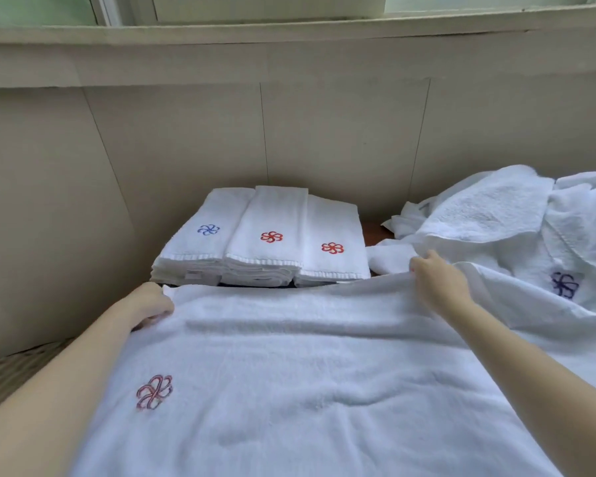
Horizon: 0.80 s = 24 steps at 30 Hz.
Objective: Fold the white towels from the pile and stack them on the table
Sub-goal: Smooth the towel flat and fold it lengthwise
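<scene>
Towel (289,373), white terry with a red flower emblem (154,391) near its left side, lies spread across the near part of the view, its far edge running from one hand to the other. At the far left corner the left hand (152,302) has its grip curled closed on the cloth, fingers tucked under the edge so that the hem sits inside the fist. At the far right corner the right hand (437,280) pinches the edge between thumb and fingers, lifting the cloth slightly into a small ridge. Both forearms reach forward along the towel's sides, so the towel lies between them and below the wrists.

Just beyond the held edge stand the folded towels (260,242), three stacks side by side and touching, set against the beige wall (186,139). The left stack shows a blue emblem on top; the middle and right stacks show red ones. A strip of dark reddish surface (372,232) is visible to the right of the stacks.

Further right sits the pile (496,222) of loose, crumpled white towels, one of them bearing a dark blue emblem, its near part touching or overlapping the right side of the spread towel. A window sill (289,29) runs along the top of the wall.
</scene>
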Each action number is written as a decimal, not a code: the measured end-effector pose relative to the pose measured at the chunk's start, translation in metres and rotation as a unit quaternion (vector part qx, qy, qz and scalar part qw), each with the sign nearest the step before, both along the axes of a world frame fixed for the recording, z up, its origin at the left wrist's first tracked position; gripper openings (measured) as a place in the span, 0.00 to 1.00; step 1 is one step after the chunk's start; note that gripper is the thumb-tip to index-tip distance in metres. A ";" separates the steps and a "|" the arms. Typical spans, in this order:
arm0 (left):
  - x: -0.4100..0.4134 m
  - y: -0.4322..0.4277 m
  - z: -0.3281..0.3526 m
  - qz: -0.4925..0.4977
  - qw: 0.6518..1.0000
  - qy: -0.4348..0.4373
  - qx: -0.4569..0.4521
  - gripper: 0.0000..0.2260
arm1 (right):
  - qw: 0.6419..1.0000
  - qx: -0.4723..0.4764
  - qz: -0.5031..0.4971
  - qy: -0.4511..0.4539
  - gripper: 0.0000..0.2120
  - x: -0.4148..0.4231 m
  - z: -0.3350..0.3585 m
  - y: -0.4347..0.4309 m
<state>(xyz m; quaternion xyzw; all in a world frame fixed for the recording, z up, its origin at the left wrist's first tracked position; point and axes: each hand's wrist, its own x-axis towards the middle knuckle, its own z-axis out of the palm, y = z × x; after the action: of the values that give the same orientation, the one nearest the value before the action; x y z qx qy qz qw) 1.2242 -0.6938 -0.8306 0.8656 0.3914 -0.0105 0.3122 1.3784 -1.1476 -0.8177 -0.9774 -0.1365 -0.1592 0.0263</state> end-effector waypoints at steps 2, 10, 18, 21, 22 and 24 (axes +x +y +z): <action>0.001 0.002 0.003 0.008 0.993 -0.116 -0.006 0.05 | 0.987 0.152 -0.038 -0.045 0.10 -0.010 0.003 -0.002; -0.025 -0.039 0.026 -0.002 0.921 -0.381 -0.075 0.11 | 0.862 0.491 -0.009 -0.126 0.13 -0.075 0.017 -0.012; -0.087 -0.036 -0.038 0.155 0.930 -0.318 -0.104 0.10 | 0.933 0.358 -0.011 0.048 0.09 -0.140 -0.058 -0.049; -0.082 -0.045 -0.027 0.170 0.937 -0.283 -0.117 0.05 | 0.936 0.349 -0.010 0.042 0.10 -0.149 -0.059 -0.052; -0.079 -0.051 -0.025 0.150 0.953 -0.242 -0.103 0.12 | 0.938 0.344 -0.015 0.035 0.11 -0.150 -0.059 -0.051; -0.073 -0.065 -0.020 0.098 0.977 -0.170 -0.084 0.23 | 0.949 0.313 -0.017 0.022 0.12 -0.152 -0.061 -0.050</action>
<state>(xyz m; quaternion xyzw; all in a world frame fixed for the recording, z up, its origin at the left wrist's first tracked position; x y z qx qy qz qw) 1.1515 -0.7587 -0.8509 0.7830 0.4128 0.1347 0.4453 1.2265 -1.1978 -0.8790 -0.9254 -0.0624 -0.1728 0.3315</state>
